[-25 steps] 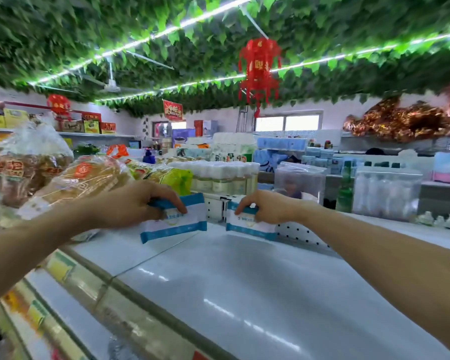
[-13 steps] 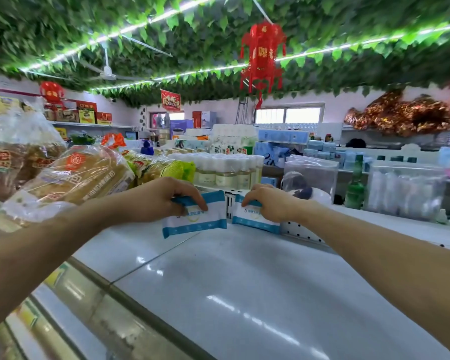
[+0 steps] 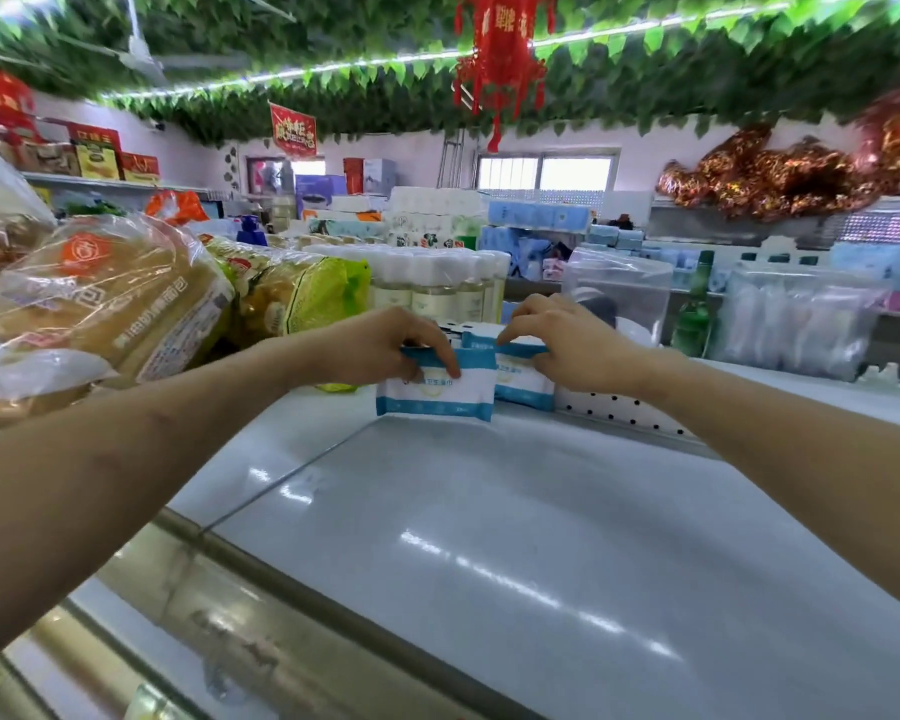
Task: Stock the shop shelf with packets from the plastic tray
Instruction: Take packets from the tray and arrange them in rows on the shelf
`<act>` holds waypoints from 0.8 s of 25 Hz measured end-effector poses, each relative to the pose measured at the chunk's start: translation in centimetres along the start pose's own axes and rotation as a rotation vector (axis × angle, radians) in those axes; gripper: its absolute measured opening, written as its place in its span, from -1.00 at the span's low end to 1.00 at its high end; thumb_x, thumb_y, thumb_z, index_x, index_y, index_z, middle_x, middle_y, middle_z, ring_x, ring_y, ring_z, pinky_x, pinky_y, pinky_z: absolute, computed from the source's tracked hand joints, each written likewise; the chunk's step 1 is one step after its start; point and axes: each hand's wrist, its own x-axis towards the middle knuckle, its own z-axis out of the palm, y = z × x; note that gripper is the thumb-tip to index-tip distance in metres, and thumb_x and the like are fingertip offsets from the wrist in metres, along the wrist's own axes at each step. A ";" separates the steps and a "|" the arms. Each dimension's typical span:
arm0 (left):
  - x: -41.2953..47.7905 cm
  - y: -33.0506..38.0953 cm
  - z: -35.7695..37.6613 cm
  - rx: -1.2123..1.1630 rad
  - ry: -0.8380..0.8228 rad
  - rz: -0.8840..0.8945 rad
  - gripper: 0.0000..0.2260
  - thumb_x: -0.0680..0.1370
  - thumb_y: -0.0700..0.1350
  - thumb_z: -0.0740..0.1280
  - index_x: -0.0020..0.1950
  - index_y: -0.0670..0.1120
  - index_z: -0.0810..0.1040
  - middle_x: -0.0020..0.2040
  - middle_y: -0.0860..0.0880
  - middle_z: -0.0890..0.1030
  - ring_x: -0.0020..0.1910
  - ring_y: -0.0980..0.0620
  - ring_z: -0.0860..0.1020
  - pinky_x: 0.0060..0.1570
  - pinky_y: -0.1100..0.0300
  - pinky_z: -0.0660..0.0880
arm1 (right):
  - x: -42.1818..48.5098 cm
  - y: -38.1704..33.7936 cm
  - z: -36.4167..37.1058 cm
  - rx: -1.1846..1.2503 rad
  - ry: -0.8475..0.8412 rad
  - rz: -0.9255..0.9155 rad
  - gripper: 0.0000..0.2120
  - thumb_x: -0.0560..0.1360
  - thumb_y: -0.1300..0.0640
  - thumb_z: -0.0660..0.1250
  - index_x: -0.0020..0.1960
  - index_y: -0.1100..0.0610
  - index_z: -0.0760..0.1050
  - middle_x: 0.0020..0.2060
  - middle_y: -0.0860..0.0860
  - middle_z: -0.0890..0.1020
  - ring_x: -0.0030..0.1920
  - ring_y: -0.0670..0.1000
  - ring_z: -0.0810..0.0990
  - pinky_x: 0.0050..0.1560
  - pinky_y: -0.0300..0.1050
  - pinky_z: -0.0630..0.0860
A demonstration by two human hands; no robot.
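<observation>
**Two hands, two wipe packets at the back of the shelf top**

Glossy pale-grey flat shelf top (image 3: 567, 553) fills the lower centre and right of the frame, smooth, with streaky light reflections and a thin seam running diagonally at centre left. Metallic front edge strip (image 3: 261, 605) crosses the lower left, blurred.

Large clear crinkly plastic bag of tan bread loaf (image 3: 105, 298) with an orange round logo sits at left centre, soft and rounded. Just right of it, yellow-green shiny plastic snack bag (image 3: 307, 298). Behind centre, shrink-wrapped block of white-capped clear bottles (image 3: 437, 278). Frosted clear plastic zip bags (image 3: 796, 324) stand at right centre. White perforated low panel (image 3: 614, 407) runs along the shelf back, right of centre.

Left hand (image 3: 380, 350) at frame centre, fingers curled down, pinching the top edge of a white soft rectangular packet with blue bands top and bottom (image 3: 435, 389); packet hangs upright, lower edge at or just above the shelf top, can't tell if touching.

Right hand (image 3: 572, 345) just right of centre, fingers bent, gripping the top of a second white-and-blue soft packet (image 3: 523, 384), partly hidden behind the first packet. The two packets overlap; hands near each other, not touching. Plastic tray not seen.
</observation>
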 end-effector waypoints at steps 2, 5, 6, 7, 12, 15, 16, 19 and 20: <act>2.1 0.6 1.0 -0.039 0.003 0.029 -0.60 0.57 -0.34 0.39 0.13 0.18 0.70 0.26 0.16 0.58 0.24 0.07 0.55 0.21 0.24 0.56 | -1.4 0.3 -0.6 -0.015 0.011 0.007 -0.52 0.51 0.28 0.39 0.34 -0.12 0.56 0.30 -0.03 0.50 0.29 0.06 0.43 0.37 0.14 0.40; 4.5 1.7 2.6 -0.068 0.006 0.064 -0.62 0.57 -0.37 0.37 0.13 0.11 0.70 0.29 0.11 0.58 0.26 0.04 0.55 0.11 0.30 0.60 | -3.5 0.7 -2.1 -0.039 0.018 0.013 -0.58 0.53 0.23 0.40 0.32 -0.14 0.56 0.30 -0.03 0.50 0.33 0.06 0.43 0.39 0.16 0.39; 5.0 2.0 3.0 -0.067 0.008 0.075 -0.62 0.57 -0.38 0.37 0.12 0.11 0.70 0.30 0.09 0.58 0.28 0.01 0.54 0.12 0.25 0.62 | -4.2 0.7 -2.5 -0.054 0.016 0.011 -0.60 0.54 0.20 0.40 0.31 -0.14 0.55 0.31 -0.02 0.49 0.34 0.06 0.43 0.40 0.15 0.38; 5.6 2.1 3.5 -0.062 0.020 0.097 -0.61 0.56 -0.39 0.37 0.11 0.11 0.70 0.30 0.08 0.58 0.29 0.00 0.53 0.16 0.19 0.62 | -4.8 0.8 -2.9 -0.064 0.013 0.013 -0.61 0.55 0.19 0.40 0.32 -0.14 0.55 0.32 -0.02 0.49 0.34 0.06 0.42 0.42 0.14 0.35; 7.7 1.6 4.7 0.031 0.092 0.204 -0.64 0.50 -0.42 0.41 0.07 0.02 0.72 0.24 0.07 0.57 0.25 0.07 0.50 0.25 0.17 0.55 | -6.8 0.9 -4.1 -0.059 0.014 0.053 -0.59 0.56 0.22 0.37 0.34 -0.12 0.55 0.32 -0.03 0.50 0.33 0.01 0.40 0.40 0.05 0.35; 8.3 1.8 5.2 0.054 0.122 0.192 -0.63 0.51 -0.40 0.42 0.04 0.09 0.71 0.22 0.11 0.49 0.25 0.08 0.46 0.25 0.18 0.54 | -7.7 1.1 -4.4 -0.058 0.022 0.059 -0.57 0.56 0.24 0.35 0.35 -0.11 0.55 0.33 -0.04 0.49 0.34 -0.01 0.37 0.40 0.02 0.33; 8.5 1.7 5.3 0.063 0.135 0.182 -0.62 0.51 -0.39 0.43 0.03 0.11 0.71 0.23 0.12 0.48 0.25 0.09 0.45 0.26 0.17 0.54 | -7.8 1.1 -4.5 -0.052 0.021 0.062 -0.57 0.56 0.25 0.35 0.35 -0.11 0.54 0.33 -0.04 0.49 0.35 -0.01 0.36 0.40 0.01 0.31; 8.6 1.2 5.6 0.117 0.200 0.160 -0.59 0.50 -0.35 0.47 -0.03 0.22 0.69 0.22 0.19 0.46 0.26 0.08 0.43 0.31 0.05 0.52 | -7.7 0.9 -4.2 -0.052 0.004 0.054 -0.56 0.57 0.24 0.34 0.36 -0.14 0.53 0.35 -0.05 0.48 0.35 0.00 0.37 0.40 0.02 0.33; 8.6 1.2 5.8 0.128 0.225 0.152 -0.57 0.50 -0.33 0.48 -0.06 0.27 0.67 0.23 0.21 0.46 0.27 0.08 0.42 0.33 0.01 0.51 | -7.6 0.7 -4.1 -0.058 -0.003 0.055 -0.57 0.57 0.23 0.33 0.36 -0.15 0.52 0.35 -0.05 0.48 0.35 0.00 0.38 0.39 0.03 0.35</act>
